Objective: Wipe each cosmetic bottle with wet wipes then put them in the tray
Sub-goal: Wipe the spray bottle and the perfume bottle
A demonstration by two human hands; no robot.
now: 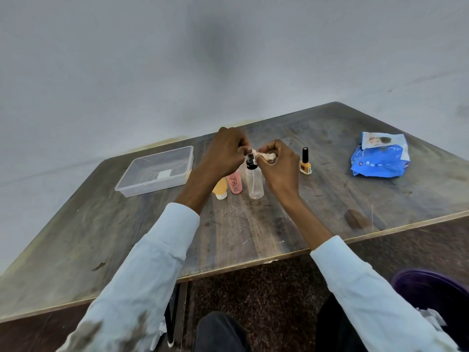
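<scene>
your left hand (224, 151) and right hand (279, 162) are both up over the middle of the desk (330, 199), working on something small between them. right hand has its fingers (266, 148) curled round a scrunched-up wet wipe (266, 156), and the left hand's fingers are curled in too, pinching what looks like a small pale item right against the wipe (too small and hidden to say what it actually is).

just under your hands stands the clear spray bottle (255, 182), upright with its black pump top, not touched as far as i can tell. next to it on the left sit the pink tube (235, 185) and the yellow tube (220, 188), both standing on their caps and partly behind your left wrist. the orange nail polish bottle (305, 163) is upright off to the right, apart from the rest.

the clear plastic tray (132, 185) is on the left side of the desk. the blue wet wipes pack (379, 161) lies far right. there's a purple bin (431, 288) down by your right arm on the floor.
</scene>
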